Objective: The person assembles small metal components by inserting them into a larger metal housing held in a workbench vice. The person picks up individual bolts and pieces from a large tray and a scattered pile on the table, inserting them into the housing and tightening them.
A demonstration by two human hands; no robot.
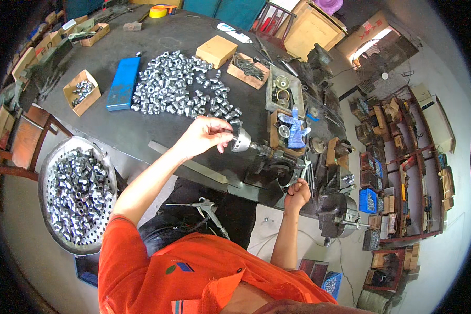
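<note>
My left hand [206,137] is closed in a pinch at the mouth of a silver cup-shaped metal piece [242,141] with holes in its side. What the fingertips hold is too small and hidden to name. Behind that cup runs a threaded spindle [261,149] into a dark bench machine [271,168] at the table's front edge. My right hand [297,195], on the machine's right side, is curled at the lower end of a thin metal lever [304,171]. Just beyond my left hand lies a wide heap of shiny metal nut-like fittings [167,83].
A perforated metal basket [46,194] of fittings stands at left. On the table are a blue box [123,83], cardboard boxes [216,51] and a grey tray [272,99]. An air blow gun [208,212] lies across my lap. Shelves [403,178] and a fan [384,76] are at right.
</note>
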